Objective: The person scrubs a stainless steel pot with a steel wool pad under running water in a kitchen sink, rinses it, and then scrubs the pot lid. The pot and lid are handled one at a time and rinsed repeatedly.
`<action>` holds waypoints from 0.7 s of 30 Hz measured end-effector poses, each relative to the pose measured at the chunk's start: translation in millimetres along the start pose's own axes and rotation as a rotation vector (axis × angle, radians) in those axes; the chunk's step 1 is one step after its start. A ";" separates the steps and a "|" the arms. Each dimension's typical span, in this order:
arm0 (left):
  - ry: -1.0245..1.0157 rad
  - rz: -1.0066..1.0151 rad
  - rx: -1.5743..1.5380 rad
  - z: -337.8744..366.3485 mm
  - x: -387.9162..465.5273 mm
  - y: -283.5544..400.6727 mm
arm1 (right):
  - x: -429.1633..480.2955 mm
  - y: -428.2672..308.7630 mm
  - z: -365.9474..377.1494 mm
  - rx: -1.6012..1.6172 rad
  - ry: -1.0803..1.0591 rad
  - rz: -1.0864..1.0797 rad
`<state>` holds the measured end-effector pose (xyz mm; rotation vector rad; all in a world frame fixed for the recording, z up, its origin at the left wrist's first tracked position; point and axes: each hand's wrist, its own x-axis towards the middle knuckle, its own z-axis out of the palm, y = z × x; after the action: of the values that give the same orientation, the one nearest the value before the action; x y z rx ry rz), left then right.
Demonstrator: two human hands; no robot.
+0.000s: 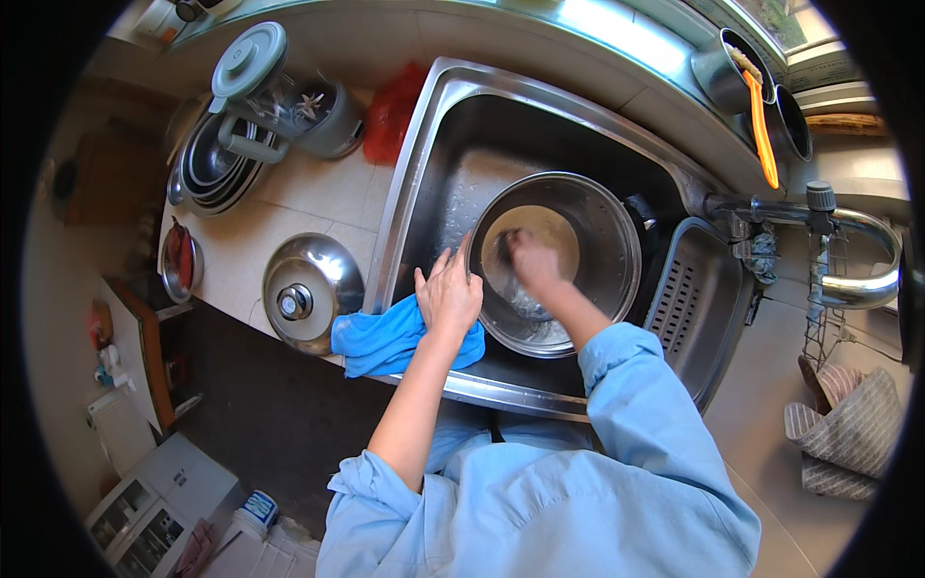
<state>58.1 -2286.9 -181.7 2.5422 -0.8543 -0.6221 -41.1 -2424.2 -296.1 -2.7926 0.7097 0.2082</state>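
A round stainless-steel pot point(611, 253) sits in the sink point(405, 209), with water and suds low on its inner wall. Inside it, my right hand point(535, 264) is blurred and closed around a dark scrubber point(504, 246) that presses on the pale, cloudy bottom. The scrubber is mostly hidden by my fingers. My left hand point(449, 292) rests with spread fingers against the outside of the pot's left rim. Under that wrist, a blue cloth point(390, 339) drapes over the sink's front left corner.
Left of the sink are a domed pot lid point(312, 267), a small bowl point(173, 271), nested steel bowls point(217, 162), a blender point(253, 94) and a red plastic bag point(394, 119). A perforated drain basket point(679, 292), a curved faucet point(867, 285) and a striped cloth point(853, 426) are at right.
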 end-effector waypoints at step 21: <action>-0.017 -0.008 -0.009 -1.3 0.0 -0.3 | 38.0 56.7 13.0 1.050 0.546 1.179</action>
<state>58.9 -2286.4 -180.7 2.5370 -0.8452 -0.6495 -36.5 -2485.9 -327.8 -1.1811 1.8154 -0.5780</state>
